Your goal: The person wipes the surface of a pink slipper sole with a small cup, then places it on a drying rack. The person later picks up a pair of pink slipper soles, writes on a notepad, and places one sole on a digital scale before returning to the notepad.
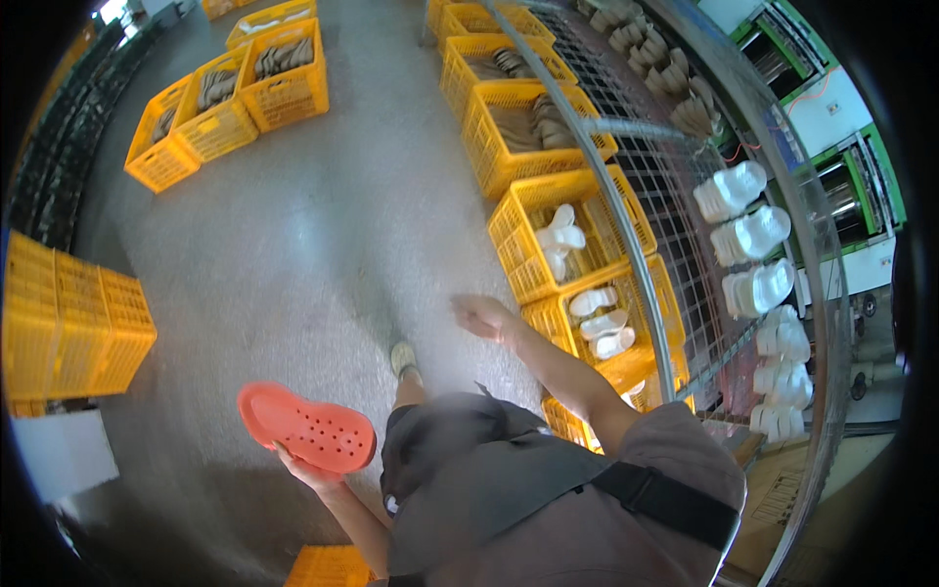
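Hands (315, 475) with clog (308, 428), crates (512, 256) of shoes (603, 324)

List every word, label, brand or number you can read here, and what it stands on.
None can be read reliably.
Cardboard box, lower right: dark printing, too small and slanted to read.
White machine panel, upper right: tiny marking, too small to read.
Red clog: no lettering visible.

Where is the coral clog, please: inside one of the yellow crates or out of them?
Out: the coral clog is held in the left hand, and grey floor shows between it and the yellow crates.
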`<action>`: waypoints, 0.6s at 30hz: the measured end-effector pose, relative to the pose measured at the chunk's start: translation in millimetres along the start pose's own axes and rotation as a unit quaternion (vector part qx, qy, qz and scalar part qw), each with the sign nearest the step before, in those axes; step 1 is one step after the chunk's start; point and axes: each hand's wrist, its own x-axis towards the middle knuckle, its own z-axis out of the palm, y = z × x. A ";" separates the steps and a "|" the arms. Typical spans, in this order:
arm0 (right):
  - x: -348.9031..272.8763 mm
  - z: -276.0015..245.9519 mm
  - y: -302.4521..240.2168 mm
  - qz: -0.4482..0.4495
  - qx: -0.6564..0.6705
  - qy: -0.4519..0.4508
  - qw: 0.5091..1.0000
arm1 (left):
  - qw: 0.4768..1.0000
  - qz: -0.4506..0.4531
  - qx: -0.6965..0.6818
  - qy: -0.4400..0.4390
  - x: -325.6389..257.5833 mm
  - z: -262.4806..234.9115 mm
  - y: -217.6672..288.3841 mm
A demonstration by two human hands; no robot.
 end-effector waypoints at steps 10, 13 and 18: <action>110.0 -264.7 -174.4 -0.028 0.043 0.570 0.820 | 0.960 -0.168 0.054 -0.217 454.9 374.7 -54.4; 158.4 -274.6 -257.1 0.005 0.032 0.689 0.724 | 0.975 -0.151 0.034 -0.159 582.0 449.6 -81.0; 382.0 -223.9 -393.8 0.101 -0.131 0.713 0.681 | 0.940 0.141 0.208 -0.231 739.1 550.9 -76.4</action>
